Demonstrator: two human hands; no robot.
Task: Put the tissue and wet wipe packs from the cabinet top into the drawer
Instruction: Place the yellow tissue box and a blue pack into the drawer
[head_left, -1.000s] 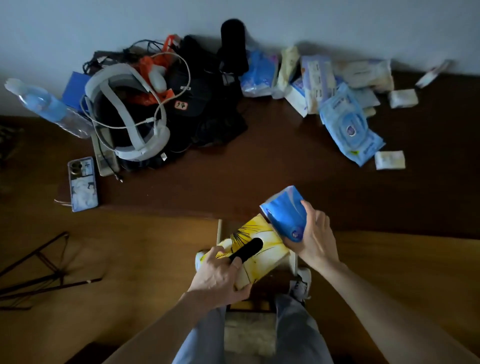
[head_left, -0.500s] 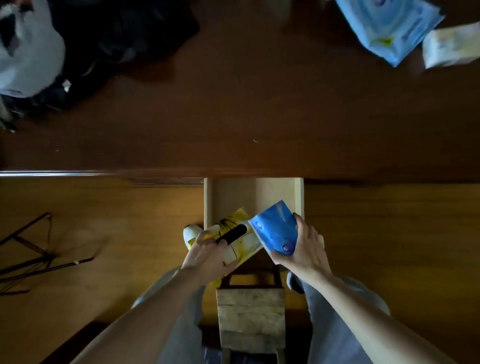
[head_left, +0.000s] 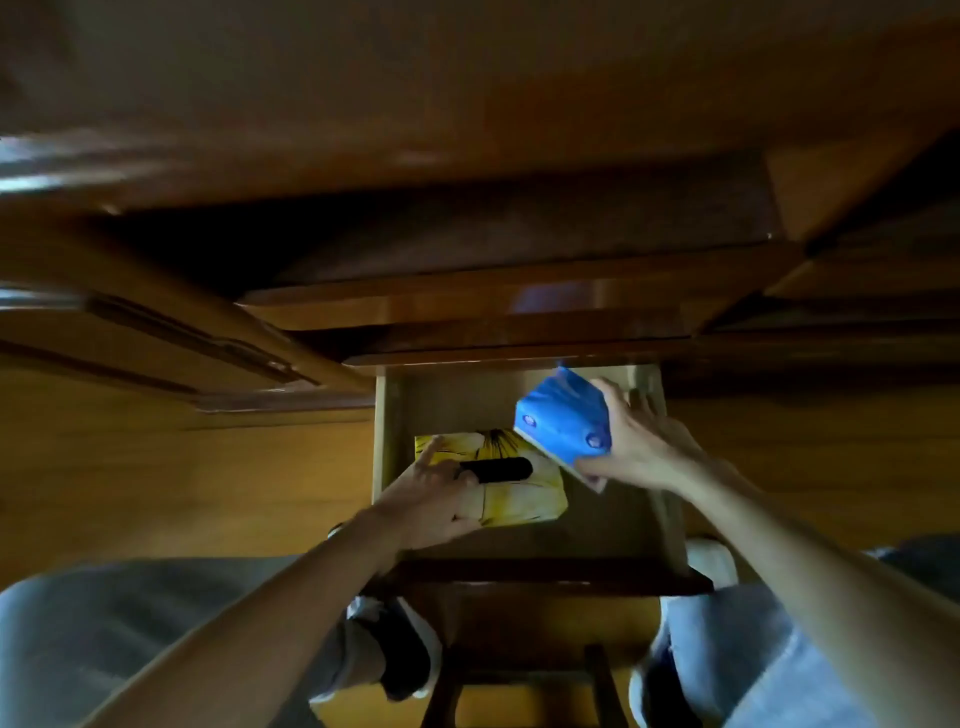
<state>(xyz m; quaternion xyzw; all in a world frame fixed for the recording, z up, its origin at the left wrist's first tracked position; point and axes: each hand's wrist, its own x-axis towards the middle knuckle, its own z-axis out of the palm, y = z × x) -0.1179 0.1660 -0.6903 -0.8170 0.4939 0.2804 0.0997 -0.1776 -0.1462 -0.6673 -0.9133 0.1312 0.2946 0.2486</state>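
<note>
The drawer (head_left: 387, 415) stands pulled out below the cabinet front, seen from above. A yellow tissue box (head_left: 524, 493) with a black slot lies inside it at the left, and my left hand (head_left: 434, 491) grips its left end. My right hand (head_left: 641, 449) holds a blue tissue pack (head_left: 563, 423) tilted over the drawer's right half, just above the box's far right corner. The cabinet top and the other packs are out of view.
The dark drawer front (head_left: 545, 574) is nearest me, with a wooden stool (head_left: 519, 654) under it. My knees in grey trousers (head_left: 130, 634) flank the drawer. The cabinet's overhanging edge (head_left: 467, 312) lies beyond it, and closed drawer fronts (head_left: 182, 338) sit to the left.
The view has dropped from the cabinet top to the open drawer. The yellow box has gone down into the drawer's left side, and the blue pack has moved in over its right side.
</note>
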